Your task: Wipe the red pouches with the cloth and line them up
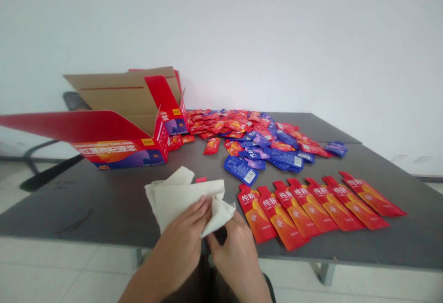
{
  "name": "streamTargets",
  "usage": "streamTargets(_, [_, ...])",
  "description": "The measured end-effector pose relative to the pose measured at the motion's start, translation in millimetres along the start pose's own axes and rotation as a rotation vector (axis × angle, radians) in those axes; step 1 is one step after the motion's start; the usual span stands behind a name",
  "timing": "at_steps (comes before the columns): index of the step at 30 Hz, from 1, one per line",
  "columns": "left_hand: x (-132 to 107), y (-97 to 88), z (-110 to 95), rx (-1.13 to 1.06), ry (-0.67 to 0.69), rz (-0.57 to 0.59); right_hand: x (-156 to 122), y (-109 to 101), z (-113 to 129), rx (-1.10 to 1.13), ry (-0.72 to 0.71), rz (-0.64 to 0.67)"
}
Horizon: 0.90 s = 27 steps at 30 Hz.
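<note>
The right hand (238,244) (grip hidden, I couldn't tell) touched a folded cream cloth (178,199) the left hand (187,227) clasped.

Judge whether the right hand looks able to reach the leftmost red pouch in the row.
Probably yes: the right hand is close beside the leftmost red pouch, with nothing visible between them. It is partly hidden by the cream cloth, so it may first need to come clear.

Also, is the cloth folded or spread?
Folded, loosely: the cloth shows overlapping layers, a flap jutting at the far side, and bunching near the right hand.
</note>
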<state>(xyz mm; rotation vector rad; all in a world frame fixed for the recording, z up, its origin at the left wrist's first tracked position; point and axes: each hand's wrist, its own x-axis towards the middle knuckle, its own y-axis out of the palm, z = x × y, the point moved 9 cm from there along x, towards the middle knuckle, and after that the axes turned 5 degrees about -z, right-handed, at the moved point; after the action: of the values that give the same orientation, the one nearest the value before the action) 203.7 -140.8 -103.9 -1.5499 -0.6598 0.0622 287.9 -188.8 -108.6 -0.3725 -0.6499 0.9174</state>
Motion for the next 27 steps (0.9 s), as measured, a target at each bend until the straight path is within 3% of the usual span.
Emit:
streamTargets(3, [-3.3,-1.7,-2.3,-0.004,0.015,0.001,0.0,0.1,-0.5,-0.021,-0.001,0.006])
streamTargets(8, [35.4,6.7,39.9,0.08,-0.12,0.058,0.0,-1.8,-0.9,-0.004,-0.013,-0.011])
streamTargets(10, [35.3,8.0,35.7,0.082,-0.108,0.056,-0.2,-2.0,-0.9,0.001,-0.011,-0.018])
streamTargets(15, [-1.5,-0.7,-7.2,-0.012,0.016,-0.037,0.3,-0.1,-0.8,-0.032,-0.021,-0.025])
streamTargets(17, [-1.0,-1.8,-3.4,-0.02,-0.003,-0.037,0.9,-0.6,-1.1,-0.04,-0.025,-0.032])
streamTargets(22, [32.9,5.5,44.8,0.074,-0.128,0.026,0.3,-3.8,-0.1,-0.021,-0.027,-0.042])
streamTargets(24, [33.0,7.2,43.8,0.093,-0.103,0.036,-0.5,-4.3,0.4,-0.013,-0.02,-0.043])
streamTargets(27, [10.6,4.8,18.2,0.059,-0.024,0.019,-0.7,-2.0,-0.6,-0.002,0.003,-0.028])
